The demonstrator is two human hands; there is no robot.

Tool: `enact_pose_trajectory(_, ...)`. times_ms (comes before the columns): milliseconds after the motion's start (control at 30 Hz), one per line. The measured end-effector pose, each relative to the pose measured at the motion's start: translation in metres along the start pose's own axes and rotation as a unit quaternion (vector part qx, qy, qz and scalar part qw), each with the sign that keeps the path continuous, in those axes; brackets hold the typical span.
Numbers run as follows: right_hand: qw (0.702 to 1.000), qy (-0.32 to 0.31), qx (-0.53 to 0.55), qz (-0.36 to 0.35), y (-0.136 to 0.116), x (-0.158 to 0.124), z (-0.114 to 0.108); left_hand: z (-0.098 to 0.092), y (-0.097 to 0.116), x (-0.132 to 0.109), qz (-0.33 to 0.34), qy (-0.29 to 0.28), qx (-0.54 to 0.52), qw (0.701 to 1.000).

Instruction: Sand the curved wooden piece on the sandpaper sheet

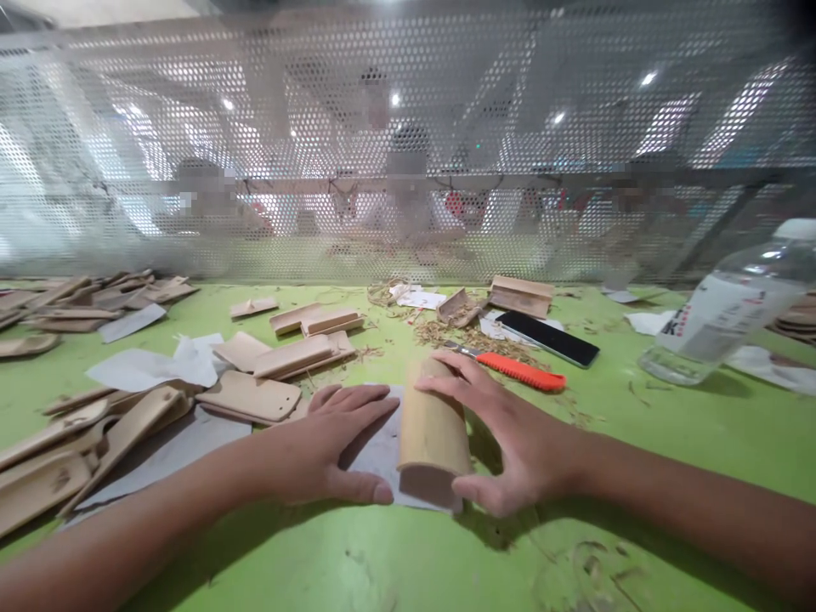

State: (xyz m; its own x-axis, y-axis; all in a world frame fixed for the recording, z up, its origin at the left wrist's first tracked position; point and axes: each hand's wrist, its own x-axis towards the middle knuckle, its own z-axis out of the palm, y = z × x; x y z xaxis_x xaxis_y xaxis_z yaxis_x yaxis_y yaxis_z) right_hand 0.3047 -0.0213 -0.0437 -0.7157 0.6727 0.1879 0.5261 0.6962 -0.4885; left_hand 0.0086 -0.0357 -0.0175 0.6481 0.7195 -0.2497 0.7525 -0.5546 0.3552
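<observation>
Right hand (510,442) grips a curved bamboo piece (432,425), fingers over its far end, thumb at the near end. Its long axis runs away from the person. Left hand (325,446) lies flat, released, on grey sandpaper (382,455) just beside it.

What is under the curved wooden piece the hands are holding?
A grey sheet lies under the wood piece, flat on the green table. The left hand presses on it. The part right beneath the wood is hidden.
</observation>
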Motion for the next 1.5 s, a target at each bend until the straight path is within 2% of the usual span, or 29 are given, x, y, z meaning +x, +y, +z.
enact_pose_trajectory(100,1.000,-0.027,-0.003,-0.004,0.000,-0.001,0.003,0.000,0.002,0.000,-0.005,-0.006,0.001,1.000)
enact_pose_trajectory(267,0.999,-0.038,-0.020,-0.022,-0.007,0.007,0.003,0.000,0.001,0.000,-0.009,-0.007,0.001,1.000)
enact_pose_trajectory(400,0.997,-0.074,-0.021,0.000,-0.012,0.011,0.004,0.002,0.000,0.000,-0.007,0.007,-0.011,1.000)
enact_pose_trajectory(467,0.998,-0.052,-0.022,-0.005,-0.014,0.012,0.004,0.001,0.001,0.000,-0.002,0.015,-0.021,1.000)
enact_pose_trajectory(600,0.997,0.060,0.008,-0.047,-0.019,0.016,0.002,-0.002,0.004,-0.003,-0.006,0.025,-0.037,0.999)
enact_pose_trajectory(667,0.995,0.077,0.019,-0.057,-0.022,0.018,0.001,-0.002,0.004,-0.004,-0.010,0.025,-0.039,0.999)
enact_pose_trajectory(867,0.996,0.058,0.006,-0.068,-0.022,0.025,0.006,0.002,-0.005,-0.004,0.013,0.033,-0.046,0.998)
enact_pose_trajectory(1033,0.995,0.045,0.005,-0.083,-0.012,0.029,0.011,0.006,-0.007,-0.004,0.002,0.039,-0.049,0.998)
enact_pose_trajectory(1167,0.993,0.060,-0.008,-0.098,-0.008,0.033,0.015,0.005,-0.006,-0.005,0.022,0.046,-0.043,0.998)
enact_pose_trajectory(1300,0.989,0.091,-0.003,-0.120,-0.020,0.034,0.021,0.001,-0.001,-0.006,0.011,0.039,-0.037,0.999)
enact_pose_trajectory(1433,0.986,0.035,0.014,-0.163,-0.034,0.032,0.020,-0.001,0.002,-0.005,0.026,0.026,-0.041,0.998)
enact_pose_trajectory(1500,0.990,0.027,0.003,-0.141,-0.034,0.032,0.015,-0.001,0.003,-0.005,0.027,0.025,-0.039,0.999)
